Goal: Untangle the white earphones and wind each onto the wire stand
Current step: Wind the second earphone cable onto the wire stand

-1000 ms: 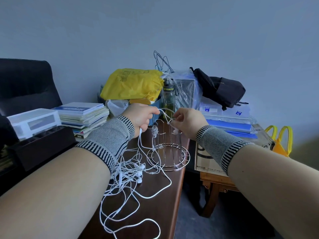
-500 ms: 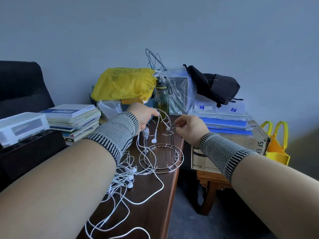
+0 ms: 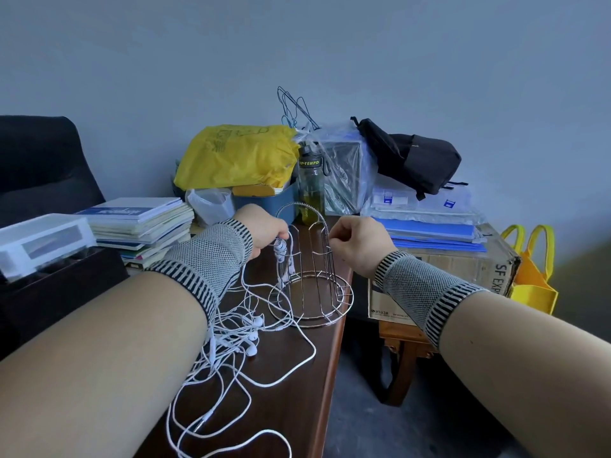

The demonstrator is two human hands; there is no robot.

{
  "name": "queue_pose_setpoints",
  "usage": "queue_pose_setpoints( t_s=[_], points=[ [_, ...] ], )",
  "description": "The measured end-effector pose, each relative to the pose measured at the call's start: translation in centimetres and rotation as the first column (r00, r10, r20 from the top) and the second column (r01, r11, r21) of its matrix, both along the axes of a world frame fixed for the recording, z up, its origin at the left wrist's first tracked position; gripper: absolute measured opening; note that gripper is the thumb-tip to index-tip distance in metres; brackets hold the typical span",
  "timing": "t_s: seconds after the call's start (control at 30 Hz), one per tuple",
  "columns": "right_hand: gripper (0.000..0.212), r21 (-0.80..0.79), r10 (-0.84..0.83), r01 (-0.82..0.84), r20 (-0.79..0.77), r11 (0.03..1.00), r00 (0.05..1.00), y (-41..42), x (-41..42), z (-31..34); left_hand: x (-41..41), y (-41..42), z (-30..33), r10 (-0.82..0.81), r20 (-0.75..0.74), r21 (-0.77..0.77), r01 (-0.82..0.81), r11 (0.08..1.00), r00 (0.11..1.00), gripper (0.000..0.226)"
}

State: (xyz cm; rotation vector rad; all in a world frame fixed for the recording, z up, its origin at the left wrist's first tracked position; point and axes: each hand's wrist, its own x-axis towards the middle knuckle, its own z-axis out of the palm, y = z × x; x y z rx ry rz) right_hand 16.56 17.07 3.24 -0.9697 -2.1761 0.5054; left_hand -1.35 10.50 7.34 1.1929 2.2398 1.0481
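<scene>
Table [image 3: 307, 385]: dark brown wood, its right edge running down the middle of the view; it carries the stand and the cables.
Earphone tangle [image 3: 238, 335]: thin white cords knotted in a loose heap on the table, just left of the stand's base, partly under the left forearm. Several white earbuds show in the knot. Long loops trail toward the near edge, and 1 wide loop curves out to the right, passing the base ring.
Wire stand [image 3: 310, 272]: bright silver wire, upright near the table's right edge. A round double ring forms the base, thin vertical rods rise from it, and an arched hoop crowns the top. The frame is see-through, so the bottle behind shows between the rods.
Wound cord [image 3: 281, 251]: a short white coil wrapped on a rod at the stand's left side, touching the left hand's fingertips.
Left hand [image 3: 264, 228]: fingers curled down, pinching the white cord at the coil.
Right hand [image 3: 358, 241]: fingers curled in at the stand's upper right; whether it holds a cord or a rod cannot be told.
Wristbands: 2, grey knit with black stripes.
</scene>
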Motion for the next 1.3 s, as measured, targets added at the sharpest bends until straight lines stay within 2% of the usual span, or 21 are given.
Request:
queue_pose_setpoints(
  t_s=[0.1, 0.2, 0.27, 0.33, 0.43, 0.53, 0.63, 0.8, 0.93, 1.13, 1.2, 1.3],
  points=[
    [0.01, 0.015, 0.008, -0.008, -0.018, 1.0, 1.0, -0.6, -0.2, 0.2, 0.0, -0.9, -0.6, -0.053, -0.099, -0.085, 0.045, 0.995, 0.994, 0.018],
    [0.021, -0.016, 0.025, -0.025, -0.027, 1.0, 0.999, -1.8, -0.4, -0.1, 0.0, -1.9, -0.9, -0.084, -0.155, -0.122, 0.065, 0.99, 0.984, 0.017],
    [0.02, -0.06, 0.064, -0.066, -0.028, 0.996, 0.998, -3.0, -0.9, -0.9, 0.1, -2.4, -1.2, -0.092, -0.181, -0.146, 0.065, 0.987, 0.979, 0.018],
    [0.018, -0.159, 0.116, -0.119, -0.029, 0.98, 0.993, -4.2, -2.0, -2.2, 0.2, -2.6, -1.7, -0.108, -0.163, -0.147, 0.084, 0.986, 0.981, 0.024],
    [0.036, -0.295, 0.105, -0.103, -0.009, 0.95, 0.994, -4.9, -3.9, -4.2, 0.2, -2.8, -2.3, -0.121, -0.143, -0.115, 0.105, 0.988, 0.982, 0.023],
    [0.048, -0.351, 0.097, -0.106, -0.044, 0.93, 0.994, -5.0, -5.1, -5.3, -0.1, -3.0, -2.9, -0.137, -0.119, -0.068, 0.13, 0.989, 0.983, 0.024],
    [0.042, -0.349, 0.095, -0.129, -0.114, 0.928, 0.989, -4.5, -5.8, -5.2, -0.2, -3.2, -3.3, -0.161, -0.102, -0.033, 0.158, 0.987, 0.982, 0.025],
    [0.012, -0.371, 0.022, -0.071, -0.134, 0.926, 0.991, -2.4, -6.3, -4.0, -0.2, -3.0, -4.0, -0.159, -0.02, 0.012, 0.159, 0.987, 0.987, 0.02],
    [0.021, -0.417, -0.023, -0.033, -0.129, 0.908, 0.991, -0.8, -6.3, -3.5, -0.4, -3.0, -5.0, -0.142, 0.044, 0.012, 0.141, 0.99, 0.989, 0.021],
    [0.019, -0.506, -0.035, -0.036, -0.129, 0.862, 0.991, -0.6, -6.4, -4.9, -0.5, -4.5, -5.7, -0.139, 0.051, -0.004, 0.14, 0.99, 0.989, 0.024],
    [0.013, -0.503, -0.038, -0.029, -0.122, 0.864, 0.992, -1.2, -6.1, -5.4, -0.4, -5.0, -5.9, -0.139, 0.062, 0.011, 0.139, 0.99, 0.988, 0.025],
    [0.016, -0.432, -0.107, 0.038, -0.135, 0.901, 0.985, -1.9, -5.2, -6.3, 0.0, -5.7, -6.3, -0.136, 0.095, 0.033, 0.133, 0.991, 0.986, 0.02]
  ],
)
